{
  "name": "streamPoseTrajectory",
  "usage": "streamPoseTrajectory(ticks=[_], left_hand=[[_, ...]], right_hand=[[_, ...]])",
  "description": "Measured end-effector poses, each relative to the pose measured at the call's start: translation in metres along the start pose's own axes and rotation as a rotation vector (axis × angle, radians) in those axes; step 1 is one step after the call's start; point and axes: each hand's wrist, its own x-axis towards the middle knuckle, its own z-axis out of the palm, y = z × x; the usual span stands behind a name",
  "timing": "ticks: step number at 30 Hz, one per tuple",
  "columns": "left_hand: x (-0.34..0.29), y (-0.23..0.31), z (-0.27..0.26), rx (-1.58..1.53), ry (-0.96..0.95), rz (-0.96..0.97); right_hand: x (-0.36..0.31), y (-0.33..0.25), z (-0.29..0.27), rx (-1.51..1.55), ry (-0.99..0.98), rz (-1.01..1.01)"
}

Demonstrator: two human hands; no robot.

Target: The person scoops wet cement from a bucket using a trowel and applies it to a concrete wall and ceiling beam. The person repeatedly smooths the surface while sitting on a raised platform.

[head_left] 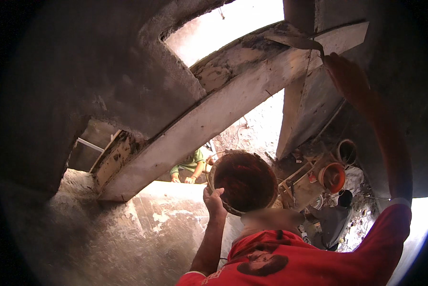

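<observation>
My left hand grips the near left rim of a round, stained bucket, with the thumb over the edge. The bucket is tilted so its dark reddish inside shows; how much it holds is hard to tell. High on the right, my right hand is closed on the handle of a trowel. The trowel's flat blade points left, at the upper part of a long pale board that runs diagonally along the edge of a wall opening. Shadow makes the fingers of this hand dim.
Rough grey plaster wall surrounds the bright opening. Below, a co-worker in a green top has both hands low near a ledge. At lower right are an orange tub, a dark bucket, timber pieces and a dark-clothed person.
</observation>
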Motion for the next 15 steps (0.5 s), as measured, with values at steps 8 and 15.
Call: streamPoseTrajectory(ticks=[8, 15], left_hand=[[0.0, 0.011, 0.014, 0.135, -0.046, 0.126], [-0.008, 0.029, 0.02, 0.069, -0.151, 0.203]], right_hand=[[-0.057, -0.006, 0.018, -0.036, 0.01, 0.083], [-0.182, -0.054, -0.022, 0.438, -0.32, 0.163]])
